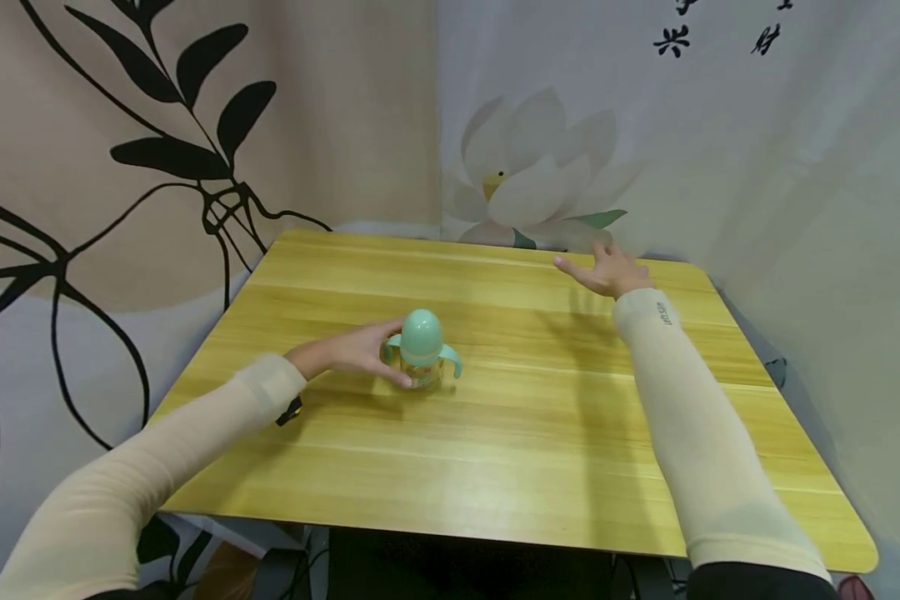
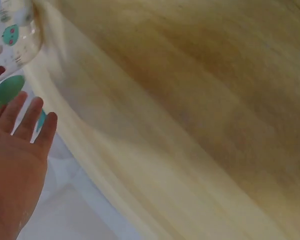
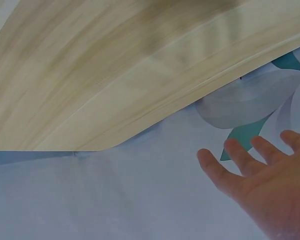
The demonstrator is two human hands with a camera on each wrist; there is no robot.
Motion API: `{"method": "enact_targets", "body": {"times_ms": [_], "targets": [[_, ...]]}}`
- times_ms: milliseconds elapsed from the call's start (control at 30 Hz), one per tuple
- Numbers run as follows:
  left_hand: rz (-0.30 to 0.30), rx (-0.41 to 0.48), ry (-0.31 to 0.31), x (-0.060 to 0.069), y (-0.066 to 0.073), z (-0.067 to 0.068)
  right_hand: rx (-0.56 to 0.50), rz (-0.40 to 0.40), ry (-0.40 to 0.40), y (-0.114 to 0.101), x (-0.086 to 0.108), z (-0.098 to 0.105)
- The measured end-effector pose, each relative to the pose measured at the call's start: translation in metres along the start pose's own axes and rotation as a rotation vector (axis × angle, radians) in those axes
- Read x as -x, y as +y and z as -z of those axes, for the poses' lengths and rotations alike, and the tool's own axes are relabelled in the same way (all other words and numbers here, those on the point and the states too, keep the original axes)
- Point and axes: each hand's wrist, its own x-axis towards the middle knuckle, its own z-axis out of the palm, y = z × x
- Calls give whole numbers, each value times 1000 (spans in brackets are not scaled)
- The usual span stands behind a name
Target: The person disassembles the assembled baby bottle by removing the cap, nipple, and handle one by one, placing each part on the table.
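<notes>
A baby bottle (image 1: 422,342) with a mint-green domed cap, two side handles and a clear body stands upright on the wooden table. Its printed clear body (image 2: 12,37) shows at the upper left corner of the left wrist view. My left hand (image 1: 354,348) is around the bottle's left side, thumb in front. In the left wrist view its fingers (image 2: 26,117) look straight and spread beside a green handle (image 2: 9,91); contact is hard to tell. Over the table's far right part, my right hand (image 1: 607,270) is raised, fingers spread, holding nothing.
The yellow wood-grain table (image 1: 495,450) has a rounded far right corner. Behind it hangs a pale curtain (image 1: 795,208) with a lotus print, and a beige one (image 1: 345,108) with dark leaves is at the left. Cables show under the near edge.
</notes>
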Motion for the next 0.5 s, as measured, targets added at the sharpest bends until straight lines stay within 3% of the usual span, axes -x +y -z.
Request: {"method": "enact_targets", "body": {"times_ms": [233, 500], "targets": [[17, 14, 6, -7, -11, -8, -14, -13, 11, 0, -1, -4], [35, 19, 24, -10, -10, -7, -37, -21, -1, -5, 0, -5]]}}
